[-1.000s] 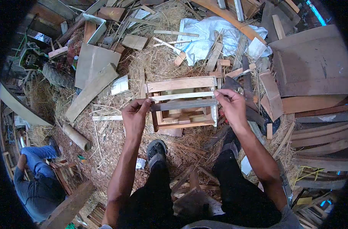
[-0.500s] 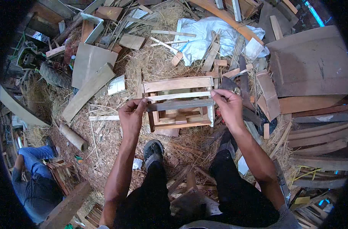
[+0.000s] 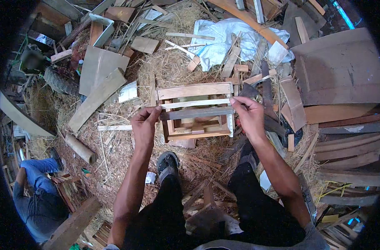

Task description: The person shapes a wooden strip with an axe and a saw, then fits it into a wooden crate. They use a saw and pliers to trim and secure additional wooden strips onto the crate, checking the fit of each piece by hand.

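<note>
A thin, pale wooden slat spans crosswise over a small wooden crate. My left hand pinches the slat's left end between thumb and fingers. At its right end, my right hand grips it the same way. Just nearer to me, a darker grey slat lies across the crate. Through the gaps the crate's inside shows, with a small wood block near its front side. Whether the pale slat rests on the crate's edges cannot be made out.
Straw and wood scraps cover the ground. A white sack lies beyond the crate, and a large brown panel stands at right. Boards are stacked below it. A person in blue trousers sits at lower left. A tyre is at left.
Almost nothing differs. Both hands keep hold of the slat over the crate, with only a very slight shift.
</note>
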Demonstrator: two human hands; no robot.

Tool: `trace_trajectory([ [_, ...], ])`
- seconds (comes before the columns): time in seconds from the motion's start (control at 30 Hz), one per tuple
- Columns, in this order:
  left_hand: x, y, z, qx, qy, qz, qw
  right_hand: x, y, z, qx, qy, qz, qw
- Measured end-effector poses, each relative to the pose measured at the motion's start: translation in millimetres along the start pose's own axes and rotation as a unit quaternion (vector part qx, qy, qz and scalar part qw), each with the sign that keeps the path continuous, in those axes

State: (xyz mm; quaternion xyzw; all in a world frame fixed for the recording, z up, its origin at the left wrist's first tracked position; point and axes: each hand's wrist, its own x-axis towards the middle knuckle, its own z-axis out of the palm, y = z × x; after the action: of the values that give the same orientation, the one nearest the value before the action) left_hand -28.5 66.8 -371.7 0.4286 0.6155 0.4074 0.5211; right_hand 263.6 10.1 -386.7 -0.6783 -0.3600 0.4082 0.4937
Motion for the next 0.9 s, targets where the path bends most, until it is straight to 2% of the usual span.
trace_trajectory([
  [0.2,2,-3,-2,0.003,-0.002,-0.003,1.0,-2,-7,0,0.004,0.008,0.036,0.999],
  [0.33,0,-4,1,-0.002,0.002,0.029,1.0,1,6,2,0.009,0.018,-0.013,1.0],
  [0.53,-2,-3,1,0.015,0.009,0.037,0.999,-3,-1,3,0.029,0.028,0.043,0.998],
  [0.63,-1,-3,1,0.006,0.006,0.039,0.999,-1,4,2,0.017,0.019,0.026,0.999],
  [0.83,0,-8,1,-0.024,0.002,0.024,0.999,-3,-5,4,0.046,0.018,0.061,0.997],
  [0.9,0,-7,0,-0.023,0.0,0.024,0.999,0,4,5,0.06,0.022,0.031,0.997],
])
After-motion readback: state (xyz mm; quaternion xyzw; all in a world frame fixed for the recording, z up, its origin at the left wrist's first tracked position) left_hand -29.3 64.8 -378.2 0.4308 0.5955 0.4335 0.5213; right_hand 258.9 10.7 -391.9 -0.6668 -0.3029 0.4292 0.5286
